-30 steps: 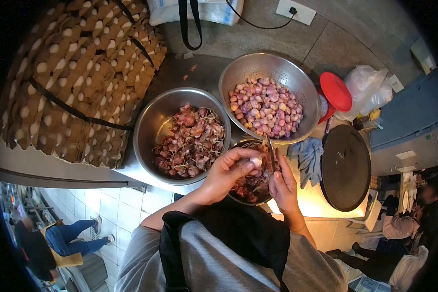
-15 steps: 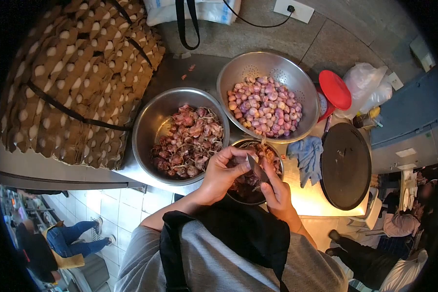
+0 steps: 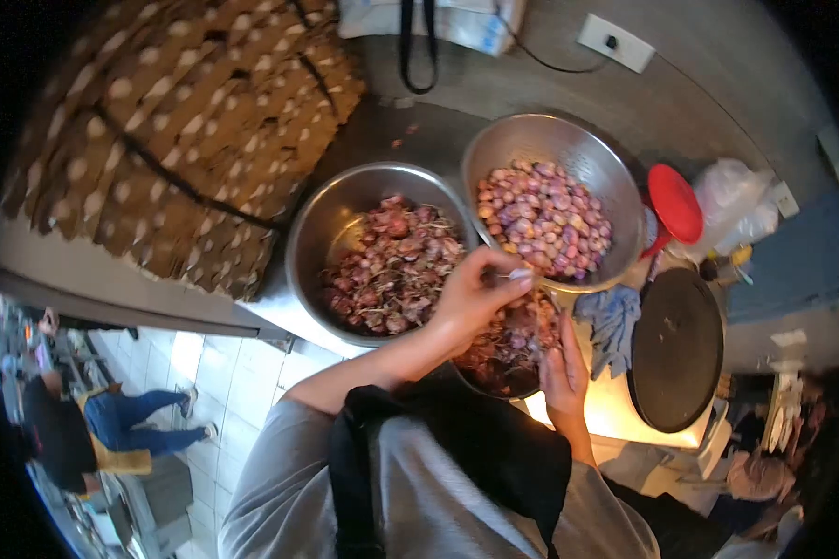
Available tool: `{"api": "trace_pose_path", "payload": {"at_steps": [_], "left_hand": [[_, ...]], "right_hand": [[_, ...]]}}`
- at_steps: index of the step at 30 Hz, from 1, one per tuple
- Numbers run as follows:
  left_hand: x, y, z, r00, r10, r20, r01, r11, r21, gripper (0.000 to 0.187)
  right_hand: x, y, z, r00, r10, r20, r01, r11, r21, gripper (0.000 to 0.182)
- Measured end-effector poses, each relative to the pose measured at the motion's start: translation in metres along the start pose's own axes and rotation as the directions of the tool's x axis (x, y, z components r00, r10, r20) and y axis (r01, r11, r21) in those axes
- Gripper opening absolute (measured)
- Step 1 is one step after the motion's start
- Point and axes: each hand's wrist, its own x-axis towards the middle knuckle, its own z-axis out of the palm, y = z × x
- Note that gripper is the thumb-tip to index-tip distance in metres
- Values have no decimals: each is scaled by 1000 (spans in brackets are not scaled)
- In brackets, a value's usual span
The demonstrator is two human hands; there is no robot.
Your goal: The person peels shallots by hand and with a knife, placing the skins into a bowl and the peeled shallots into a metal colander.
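My left hand (image 3: 480, 296) is raised between the colander's near rim and a small bowl, thumb and fingers pinched on something pale and too small to name. My right hand (image 3: 565, 374) is at the right side of the small bowl (image 3: 505, 399), its fingers curled beside reddish, dry-skinned shallots (image 3: 513, 345). What it grips is blurred, and no knife blade shows clearly. A steel basin (image 3: 309, 307) to the left contains unpeeled shallots with stringy roots (image 3: 396, 265). Behind my hands, the steel colander (image 3: 615, 177) holds smooth, peeled pink-purple shallots (image 3: 543, 219).
Stacked egg trays (image 3: 186, 140) with black straps stand at the left. On the right are a blue glove or cloth (image 3: 611, 326), a round black tray (image 3: 676, 349) and a red scale (image 3: 673, 205). One person (image 3: 103, 433) stands at lower left; others appear at lower right.
My view has shifted, moving the counter things rightward. The hands have moved apart, the left one rising toward the colander. The knife blade visible between them before no longer shows clearly.
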Motion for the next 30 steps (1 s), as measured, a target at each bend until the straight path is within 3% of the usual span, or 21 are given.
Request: {"api": "trace_pose_path", "payload": {"at_steps": [2, 4, 5, 8, 9, 10, 11, 12, 13, 14, 15, 16, 17, 20, 21, 24, 27, 30], "left_hand": [[30, -5, 5, 991, 130, 17, -131, 991, 8, 29], [34, 19, 16, 994, 103, 24, -98, 984, -151, 28], [36, 29, 18, 996, 86, 39, -75, 971, -228, 28], [51, 32, -11, 964, 256, 73, -259, 965, 30, 26], [54, 38, -27, 956, 284, 69, -292, 933, 209, 27], [58, 38, -45, 958, 284, 29, -282, 925, 254, 23], [62, 40, -71, 938, 340, 63, -318, 774, 548, 19], [66, 41, -99, 949, 315, 32, -223, 593, 774, 15], [62, 51, -118, 949, 311, 57, -188, 410, 893, 14], [69, 40, -155, 979, 203, -20, -51, 340, 939, 13], [70, 37, -182, 987, 160, 16, -45, 179, 983, 14], [76, 23, -214, 992, 122, -32, 40, -61, 997, 16], [76, 16, -231, 992, 24, -124, 125, -36, 992, 19], [70, 11, -236, 982, -120, -148, 159, 90, 983, 30], [74, 16, -232, 956, -249, -152, 181, 96, 979, 40], [69, 21, -215, 981, -160, -112, 102, -70, 992, 38], [67, 21, -221, 998, -63, -18, 27, 139, 990, 33], [55, 50, -192, 979, -134, -155, 200, 462, 864, 30]], "right_hand": [[1, 6, 2, 999, -43, 25, 42, 999, 35, 46], [2, 11, 4, 997, -64, -36, 66, 996, 56, 45], [4, 9, 2, 994, -101, 33, 99, 993, 57, 44], [4, 20, -2, 993, -114, 38, 111, 991, 80, 44], [4, 21, -2, 994, -102, 26, 99, 990, 96, 44], [3, 22, 0, 996, -92, 12, 91, 991, 96, 44], [4, 22, 1, 997, -83, -2, 83, 992, 96, 44], [5, 23, 2, 996, -84, 0, 83, 992, 94, 44], [6, 23, 3, 996, -84, 1, 84, 992, 92, 43], [6, 24, 2, 996, -92, 18, 91, 992, 85, 43], [6, 24, 1, 994, -101, 35, 98, 992, 76, 43], [6, 25, 1, 995, -90, 40, 87, 993, 78, 42], [5, 25, 0, 996, -80, 47, 76, 994, 80, 42], [6, 26, -1, 995, -84, 55, 78, 991, 106, 42], [6, 26, -1, 994, -91, 54, 85, 990, 116, 42], [6, 22, -1, 993, -111, 48, 106, 989, 99, 42], [5, 17, 0, 994, -103, 27, 100, 990, 101, 42], [4, 18, 0, 997, -73, 37, 69, 991, 114, 42]]}}
